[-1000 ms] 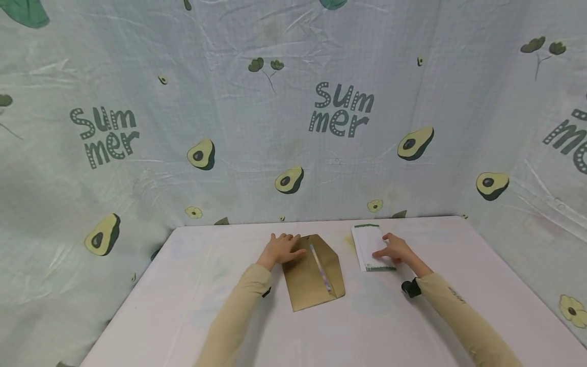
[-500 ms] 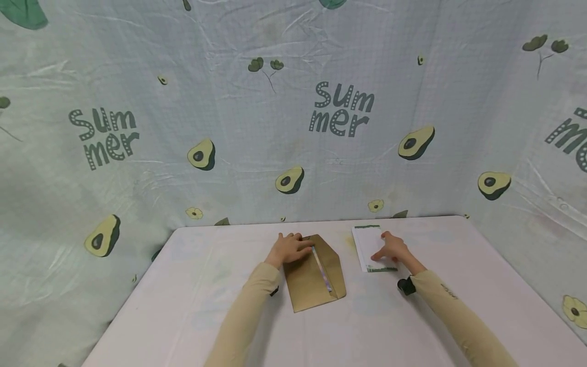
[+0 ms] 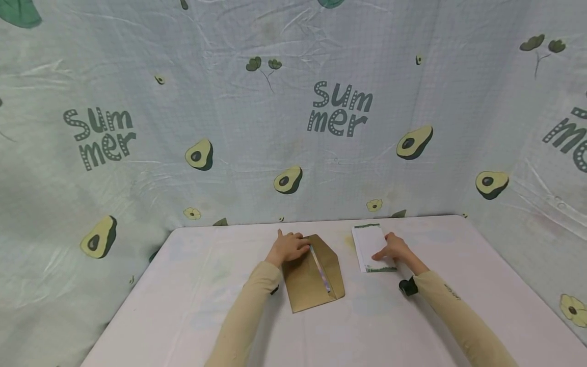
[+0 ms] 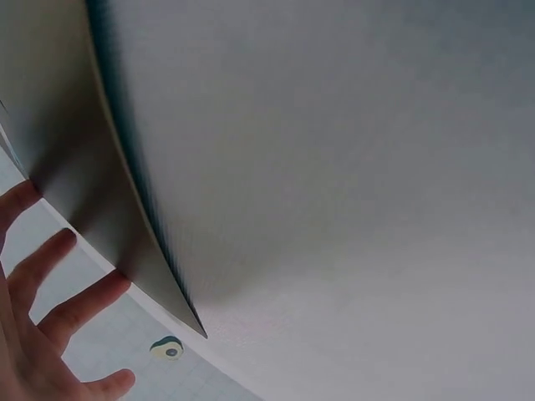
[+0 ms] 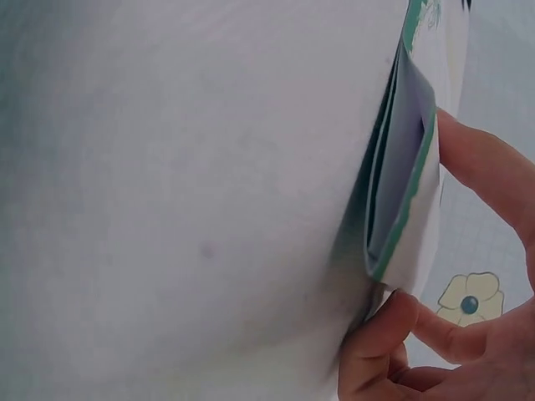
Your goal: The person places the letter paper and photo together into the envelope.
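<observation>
A brown paper envelope [image 3: 302,288] lies on the table with its pointed side to the right. On it lies a slim, pale strip with purple patches [image 3: 322,272]. My left hand [image 3: 288,247] rests on the envelope's upper left, fingertips close to the strip's top end. In the left wrist view, spread, fairly straight fingers [image 4: 88,309] meet the envelope's edge. To the right is a white folded paper piece [image 3: 366,242] with green printed ends. My right hand [image 3: 396,248] pinches its right side, thumb on top. The right wrist view shows its layers [image 5: 393,167] gaping at the near end.
The white table [image 3: 367,326] reaches back to a pale curtain [image 3: 229,127] printed with avocados and lettering. A black wrist strap [image 3: 408,287] sits at the right cuff, close over the tabletop.
My left hand has slid slightly right across the envelope, toward the strip's top end. The right hand's forefinger has drawn in closer to the white paper. Envelope and paper stay in place.
</observation>
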A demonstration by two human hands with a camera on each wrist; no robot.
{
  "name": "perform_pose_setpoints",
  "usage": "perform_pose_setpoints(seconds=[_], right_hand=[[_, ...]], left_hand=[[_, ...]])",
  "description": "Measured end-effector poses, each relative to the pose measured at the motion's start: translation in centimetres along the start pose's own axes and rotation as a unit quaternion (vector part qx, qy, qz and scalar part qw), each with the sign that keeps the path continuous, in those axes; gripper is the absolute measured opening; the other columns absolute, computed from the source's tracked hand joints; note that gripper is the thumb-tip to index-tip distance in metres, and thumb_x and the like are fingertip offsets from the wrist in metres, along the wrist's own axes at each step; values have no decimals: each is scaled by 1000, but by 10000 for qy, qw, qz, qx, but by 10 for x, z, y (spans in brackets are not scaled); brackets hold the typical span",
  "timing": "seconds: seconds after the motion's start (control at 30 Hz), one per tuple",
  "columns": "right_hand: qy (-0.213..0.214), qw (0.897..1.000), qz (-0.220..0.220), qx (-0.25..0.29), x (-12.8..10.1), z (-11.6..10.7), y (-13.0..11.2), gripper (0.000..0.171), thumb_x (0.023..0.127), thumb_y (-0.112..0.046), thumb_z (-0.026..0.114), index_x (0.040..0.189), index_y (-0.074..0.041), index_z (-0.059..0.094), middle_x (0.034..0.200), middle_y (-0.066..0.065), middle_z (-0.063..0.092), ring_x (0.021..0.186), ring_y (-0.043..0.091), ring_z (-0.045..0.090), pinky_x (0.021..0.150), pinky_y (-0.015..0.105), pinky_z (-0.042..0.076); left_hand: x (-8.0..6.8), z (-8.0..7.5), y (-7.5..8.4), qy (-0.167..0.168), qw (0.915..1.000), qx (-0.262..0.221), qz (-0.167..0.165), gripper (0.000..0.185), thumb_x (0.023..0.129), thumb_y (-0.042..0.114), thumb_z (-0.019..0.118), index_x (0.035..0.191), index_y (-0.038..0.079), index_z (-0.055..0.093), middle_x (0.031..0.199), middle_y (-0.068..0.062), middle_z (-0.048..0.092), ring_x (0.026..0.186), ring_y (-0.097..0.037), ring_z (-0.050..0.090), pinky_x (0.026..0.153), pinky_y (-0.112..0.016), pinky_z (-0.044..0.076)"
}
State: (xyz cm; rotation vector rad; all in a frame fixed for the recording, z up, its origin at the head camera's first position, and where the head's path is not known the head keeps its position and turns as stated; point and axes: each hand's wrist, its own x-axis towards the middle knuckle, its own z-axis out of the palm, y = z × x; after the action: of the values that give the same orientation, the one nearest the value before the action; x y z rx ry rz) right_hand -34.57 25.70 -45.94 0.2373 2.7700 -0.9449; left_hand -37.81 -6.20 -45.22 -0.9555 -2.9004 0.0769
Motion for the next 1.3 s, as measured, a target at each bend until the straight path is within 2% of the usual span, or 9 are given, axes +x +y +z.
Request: perform_pose_setpoints(seconds=[0.13, 0.27, 0.5, 0.63, 0.77, 0.93, 1.07, 1.17, 1.3], right_hand=[[29, 9999, -127, -65, 0, -1, 3, 82, 67, -22, 76, 123, 16, 30, 122, 37, 40, 110, 42, 44, 93, 49, 39], [66, 9999, -128, -35, -1, -1, 4, 79, 67, -21, 76, 122, 15, 32, 121, 35, 41, 107, 41, 45, 92, 48, 40], [58, 9992, 0, 402, 0, -4, 9, 73, 70, -12, 72, 125, 7, 29, 123, 34, 39, 91, 31, 46, 70, 35, 46], [-2, 9979, -349, 539, 0, -7, 15, 72, 73, -12, 69, 129, 5, 27, 124, 35, 39, 100, 36, 47, 72, 35, 46], [-104, 9964, -610, 587, 0, -9, 21, 71, 75, -14, 69, 131, 2, 28, 120, 34, 43, 105, 38, 47, 72, 35, 46], [-162, 9967, -578, 553, -4, -10, 23, 70, 75, -16, 68, 130, 2, 29, 115, 30, 46, 98, 33, 48, 69, 32, 45], [-172, 9963, -580, 605, -8, -11, 23, 70, 75, -16, 68, 130, 3, 29, 109, 27, 46, 91, 29, 47, 67, 30, 44], [-202, 9956, -620, 671, -10, -11, 24, 70, 76, -16, 68, 130, 4, 28, 105, 24, 45, 86, 27, 46, 63, 28, 43], [-293, 9939, -684, 819, -11, -11, 27, 69, 77, -15, 66, 131, 3, 27, 101, 22, 46, 82, 23, 46, 61, 27, 42]], left_hand=[[1, -1, 0, -53, 9999, -32, 81, 37, 93, 39, 38, 122, 23, 54, 129, 1, 52, 114, -29, 51, 97, -64, 26], [1, -2, 1, -59, 9999, -73, 73, 35, 93, 37, 39, 119, 22, 55, 127, -1, 54, 114, -28, 51, 98, -63, 26], [5, -1, 2, 44, 10000, 22, 61, 38, 89, 45, 42, 116, 22, 56, 120, -4, 58, 109, -27, 55, 100, -59, 28], [6, -2, 2, 85, 9999, 0, 56, 36, 91, 44, 41, 114, 22, 57, 119, -3, 59, 107, -28, 57, 99, -62, 26], [7, -1, 3, 148, 9995, 231, 146, 30, 93, 39, 39, 111, 23, 57, 120, 1, 58, 105, -27, 58, 97, -65, 24], [8, 0, 4, 289, 9968, 614, 413, 27, 94, 34, 38, 106, 22, 58, 122, 8, 57, 111, -19, 51, 98, -67, 19], [10, 0, 6, 467, 9918, 993, 662, 21, 93, 32, 39, 94, 21, 57, 117, 12, 60, 109, -13, 47, 98, -67, 19], [11, 0, 8, 407, 9910, 1108, 624, 21, 93, 34, 40, 94, 23, 57, 113, 13, 62, 112, -12, 46, 99, -67, 19], [12, -2, 8, 136, 9927, 1119, 437, 26, 93, 38, 37, 106, 29, 58, 115, 14, 62, 121, -14, 43, 100, -66, 16]])
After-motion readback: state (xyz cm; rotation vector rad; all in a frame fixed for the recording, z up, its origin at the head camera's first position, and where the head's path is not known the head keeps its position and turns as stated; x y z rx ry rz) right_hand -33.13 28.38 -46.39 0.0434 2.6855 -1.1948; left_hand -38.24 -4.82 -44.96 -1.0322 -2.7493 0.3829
